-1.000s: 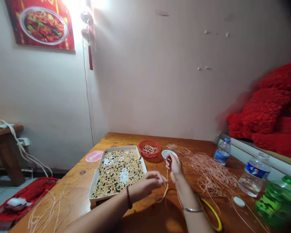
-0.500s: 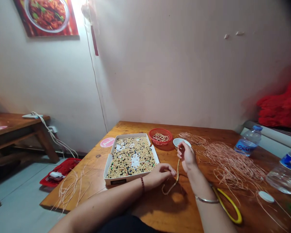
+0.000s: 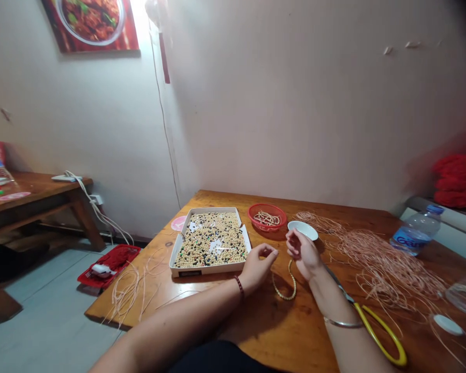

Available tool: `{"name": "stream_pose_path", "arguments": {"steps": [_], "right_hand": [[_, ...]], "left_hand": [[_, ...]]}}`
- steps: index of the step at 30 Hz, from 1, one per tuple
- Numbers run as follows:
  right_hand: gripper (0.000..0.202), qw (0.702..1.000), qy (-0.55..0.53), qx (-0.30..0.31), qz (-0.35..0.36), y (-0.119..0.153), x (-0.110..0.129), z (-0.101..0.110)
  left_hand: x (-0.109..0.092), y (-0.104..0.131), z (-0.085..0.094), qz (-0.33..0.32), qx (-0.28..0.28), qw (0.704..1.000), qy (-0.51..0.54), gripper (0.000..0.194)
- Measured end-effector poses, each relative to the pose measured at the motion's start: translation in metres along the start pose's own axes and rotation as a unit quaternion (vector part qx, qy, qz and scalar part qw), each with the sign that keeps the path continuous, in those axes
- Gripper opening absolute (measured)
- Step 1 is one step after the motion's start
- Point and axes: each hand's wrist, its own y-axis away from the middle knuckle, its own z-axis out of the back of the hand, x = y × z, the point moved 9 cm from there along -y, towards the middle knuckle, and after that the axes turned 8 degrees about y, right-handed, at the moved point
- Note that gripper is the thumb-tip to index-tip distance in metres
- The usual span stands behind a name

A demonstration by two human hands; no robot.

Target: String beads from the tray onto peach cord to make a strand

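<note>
A string of small cream beads (image 3: 289,297) hangs in a U-shaped loop between my hands, low over the wooden table. My right hand (image 3: 306,255) is closed with curled fingers around one end of it; the exact grip is hidden. Thumb and forefinger of my left hand (image 3: 259,263) are pinched together above the loop's other end, which rises towards them. Left of the hands lies a shallow white box (image 3: 202,271) full of cream, black and coloured beads. Just behind my right hand stands a small white bowl (image 3: 308,231).
A red basket (image 3: 267,213) with beaded strings stands behind the box. Pinkish cords (image 3: 388,254) spread at the right, with more cords (image 3: 126,290) at the left edge. Yellow-handled scissors (image 3: 384,336) lie by my right forearm. A water bottle (image 3: 417,230) and white lid (image 3: 448,325) are farther right.
My left hand's fingers have gone from loosely stretched to pinched together. The bead string now hangs in a rounder loop between the hands. The view has shifted slightly to the left.
</note>
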Motion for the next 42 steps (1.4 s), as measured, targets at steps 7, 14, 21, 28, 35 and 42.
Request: {"name": "stream_pose_path", "arguments": {"steps": [7, 14, 21, 28, 35, 42], "right_hand": [[0.028, 0.996, 0.070, 0.046, 0.037, 0.016, 0.011, -0.020], [0.035, 0.988, 0.127, 0.086, -0.025, 0.019, 0.002, -0.024], [0.046, 0.974, 0.197, 0.103, -0.039, 0.010, -0.013, -0.017], [0.057, 0.979, 0.188, 0.067, -0.035, 0.004, -0.015, -0.015], [0.033, 0.987, 0.145, 0.049, -0.059, -0.004, -0.019, -0.013], [0.028, 0.989, 0.098, 0.095, -0.060, 0.002, -0.016, -0.025]], "left_hand": [[-0.041, 0.012, 0.016, -0.096, -0.072, 0.992, -0.031, 0.024], [-0.046, 0.014, 0.025, -0.115, -0.114, 0.986, -0.043, 0.027], [-0.028, 0.004, 0.034, -0.064, -0.151, 0.986, 0.018, 0.029], [-0.025, 0.000, 0.035, -0.058, -0.156, 0.986, 0.018, 0.030], [-0.029, -0.006, 0.032, -0.088, -0.124, 0.988, -0.004, 0.027], [-0.040, -0.004, 0.003, -0.104, 0.029, 0.992, -0.068, 0.020]]}}
